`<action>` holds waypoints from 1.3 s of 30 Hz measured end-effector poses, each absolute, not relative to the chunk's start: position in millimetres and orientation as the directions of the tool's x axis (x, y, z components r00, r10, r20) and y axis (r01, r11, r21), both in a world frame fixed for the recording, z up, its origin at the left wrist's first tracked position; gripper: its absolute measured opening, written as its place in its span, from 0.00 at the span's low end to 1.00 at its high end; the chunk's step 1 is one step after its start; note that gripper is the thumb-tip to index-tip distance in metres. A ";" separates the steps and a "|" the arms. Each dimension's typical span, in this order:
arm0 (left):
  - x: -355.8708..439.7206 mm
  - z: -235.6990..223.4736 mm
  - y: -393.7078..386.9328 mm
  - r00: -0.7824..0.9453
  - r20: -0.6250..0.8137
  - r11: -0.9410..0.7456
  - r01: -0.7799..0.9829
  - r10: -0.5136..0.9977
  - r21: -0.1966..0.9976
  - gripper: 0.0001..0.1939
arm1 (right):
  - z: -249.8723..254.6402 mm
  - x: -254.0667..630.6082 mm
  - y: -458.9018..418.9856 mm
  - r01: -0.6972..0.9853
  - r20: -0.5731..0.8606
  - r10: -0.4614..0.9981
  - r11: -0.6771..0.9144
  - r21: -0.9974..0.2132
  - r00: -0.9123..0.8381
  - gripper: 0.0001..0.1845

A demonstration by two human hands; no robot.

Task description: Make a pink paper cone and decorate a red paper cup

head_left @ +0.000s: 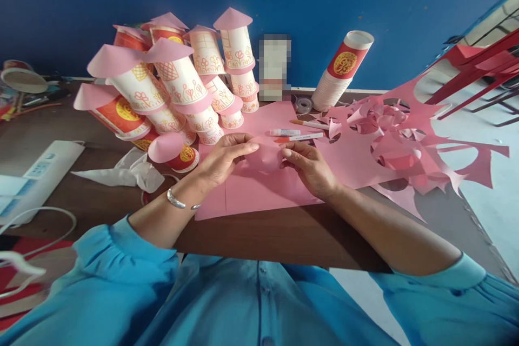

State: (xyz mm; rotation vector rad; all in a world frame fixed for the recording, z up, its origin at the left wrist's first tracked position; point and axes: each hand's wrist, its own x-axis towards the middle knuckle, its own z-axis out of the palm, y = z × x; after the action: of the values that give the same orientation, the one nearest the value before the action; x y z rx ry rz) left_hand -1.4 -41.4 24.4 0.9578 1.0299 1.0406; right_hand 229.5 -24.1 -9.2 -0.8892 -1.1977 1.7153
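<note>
Between my two hands is a small piece of pink paper (268,158), hard to tell from the pink sheet (259,194) under it. My left hand (229,155) pinches its left side between thumb and fingers. Opposite, my right hand (310,167) grips its right side with thumb and curled fingers. Just beyond the fingers lie a glue stick (285,132) and a white marker (306,137) with an orange end. A brush-like tool (310,125) rests behind them.
Stacked paper cups with pink cone roofs (174,70) stand at the left. A leaning cup stack (336,75) and a tape roll (303,105) are at the back. Cut pink scraps (389,135) cover the right side. A crumpled white bag (133,170) lies left, beside a white power strip (44,173).
</note>
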 end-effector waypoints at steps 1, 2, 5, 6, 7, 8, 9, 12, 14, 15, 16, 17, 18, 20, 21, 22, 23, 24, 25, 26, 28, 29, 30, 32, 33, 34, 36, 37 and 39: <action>-2.1 23.6 -41.7 0.180 -0.194 0.224 -0.168 0.964 0.960 0.19 | -8.2 229.7 -24.3 -0.225 -0.079 0.916 -0.180 -0.958 -0.394 0.29; -2.5 22.8 -42.1 0.187 -0.184 0.210 -0.131 0.965 0.969 0.18 | -7.0 229.6 -24.7 -0.208 -0.075 0.910 -0.172 -0.963 -0.407 0.28; -1.2 20.4 -42.8 0.225 -0.162 0.185 -0.085 0.961 0.979 0.18 | -4.6 227.6 -26.4 -0.143 -0.061 0.882 -0.144 -0.979 -0.468 0.24; -0.2 19.8 -42.9 0.238 -0.165 0.192 -0.096 0.957 0.977 0.18 | -4.6 226.6 -26.7 -0.136 -0.060 0.879 -0.140 -0.981 -0.472 0.24; 1.1 19.2 -43.0 0.250 -0.173 0.207 -0.114 0.953 0.972 0.19 | -5.0 225.5 -26.8 -0.143 -0.060 0.884 -0.141 -0.980 -0.463 0.23; 2.5 18.7 -43.2 0.266 -0.182 0.223 -0.134 0.947 0.966 0.21 | -5.8 224.5 -26.8 -0.163 -0.063 0.895 -0.149 -0.975 -0.442 0.24; 3.8 18.1 -43.3 0.284 -0.184 0.233 -0.148 0.941 0.961 0.23 | -6.8 223.5 -26.6 -0.190 -0.071 0.905 -0.164 -0.968 -0.420 0.24; 6.7 16.0 -43.9 0.316 -0.173 0.227 -0.144 0.933 0.963 0.25 | -9.8 221.6 -25.8 -0.249 -0.102 0.910 -0.215 -0.944 -0.401 0.24; 7.0 14.4 -44.3 0.294 -0.175 0.221 -0.130 0.940 0.967 0.24 | -11.7 221.3 -25.5 -0.247 -0.114 0.896 -0.237 -0.940 -0.429 0.24; 6.7 13.9 -44.4 0.274 -0.181 0.222 -0.126 0.944 0.967 0.23 | -12.7 221.6 -25.3 -0.239 -0.117 0.889 -0.242 -0.940 -0.442 0.24; 6.2 13.8 -44.4 0.254 -0.185 0.222 -0.124 0.949 0.967 0.22 | -13.8 222.0 -25.2 -0.229 -0.118 0.885 -0.242 -0.943 -0.451 0.24; 5.5 14.1 -44.4 0.241 -0.187 0.221 -0.121 0.952 0.968 0.20 | -14.8 222.6 -25.1 -0.218 -0.118 0.882 -0.240 -0.946 -0.456 0.24; 4.8 14.8 -44.4 0.236 -0.185 0.216 -0.112 0.954 0.970 0.19 | -15.7 223.4 -24.9 -0.207 -0.118 0.882 -0.234 -0.950 -0.457 0.24; 3.5 17.2 -44.4 0.249 -0.172 0.197 -0.078 0.953 0.977 0.17 | -16.3 224.9 -24.9 -0.186 -0.111 0.881 -0.218 -0.958 -0.461 0.24; 3.0 18.5 -44.3 0.268 -0.168 0.189 -0.055 0.949 0.980 0.17 | -15.8 225.6 -25.0 -0.178 -0.104 0.879 -0.208 -0.962 -0.465 0.24; 2.7 19.7 -44.2 0.290 -0.169 0.187 -0.036 0.942 0.982 0.16 | -14.8 226.0 -25.3 -0.171 -0.097 0.876 -0.199 -0.965 -0.472 0.24; 2.4 20.7 -44.0 0.315 -0.174 0.191 -0.023 0.933 0.981 0.17 | -13.3 226.2 -25.7 -0.165 -0.088 0.873 -0.188 -0.968 -0.479 0.24; 2.4 21.3 -43.9 0.341 -0.184 0.200 -0.014 0.922 0.980 0.17 | -11.7 226.2 -26.2 -0.158 -0.081 0.870 -0.179 -0.971 -0.486 0.24; 2.5 21.7 -43.7 0.361 -0.192 0.210 -0.008 0.912 0.978 0.18 | -10.0 226.0 -26.7 -0.148 -0.078 0.868 -0.171 -0.974 -0.491 0.24; 2.6 21.9 -43.7 0.374 -0.194 0.212 -0.006 0.907 0.977 0.18 | -8.5 225.7 -27.2 -0.136 -0.079 0.866 -0.166 -0.977 -0.493 0.24; 3.0 22.2 -43.8 0.385 -0.179 0.197 -0.007 0.906 0.980 0.18 | -7.0 225.0 -27.7 -0.117 -0.090 0.873 -0.165 -0.979 -0.479 0.25; 3.1 22.3 -44.0 0.387 -0.168 0.188 -0.015 0.907 0.982 0.18 | -6.9 224.7 -27.8 -0.119 -0.098 0.880 -0.172 -0.978 -0.465 0.25; 3.1 22.2 -44.2 0.387 -0.159 0.186 -0.032 0.908 0.982 0.19 | -7.2 224.5 -27.6 -0.130 -0.105 0.887 -0.182 -0.975 -0.449 0.25; 2.7 21.4 -44.3 0.380 -0.160 0.202 -0.072 0.911 0.977 0.20 | -8.2 224.4 -26.9 -0.187 -0.114 0.903 -0.207 -0.960 -0.415 0.26; 2.4 20.4 -44.0 0.362 -0.165 0.210 -0.087 0.918 0.974 0.21 | -8.6 224.4 -26.5 -0.221 -0.118 0.908 -0.221 -0.950 -0.402 0.26; 1.9 19.0 -43.6 0.333 -0.167 0.210 -0.096 0.928 0.973 0.21 | -8.9 224.3 -26.1 -0.251 -0.122 0.912 -0.234 -0.939 -0.393 0.26; 0.9 15.6 -42.5 0.267 -0.160 0.191 -0.095 0.950 0.977 0.19 | -9.0 224.1 -25.7 -0.280 -0.133 0.913 -0.254 -0.926 -0.386 0.26; 0.4 14.0 -42.0 0.242 -0.152 0.179 -0.093 0.958 0.979 0.19 | -9.0 223.9 -25.6 -0.279 -0.137 0.909 -0.260 -0.924 -0.394 0.26; -0.3 11.9 -41.3 0.228 -0.145 0.169 -0.090 0.963 0.981 0.19 | -9.1 223.8 -25.9 -0.264 -0.137 0.894 -0.268 -0.927 -0.426 0.26</action>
State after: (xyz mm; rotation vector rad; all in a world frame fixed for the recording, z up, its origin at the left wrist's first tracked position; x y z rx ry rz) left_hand -0.3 -41.3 11.9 1.1124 1.0396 0.9817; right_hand 223.8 -25.9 -9.1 -0.8849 -1.1339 1.8041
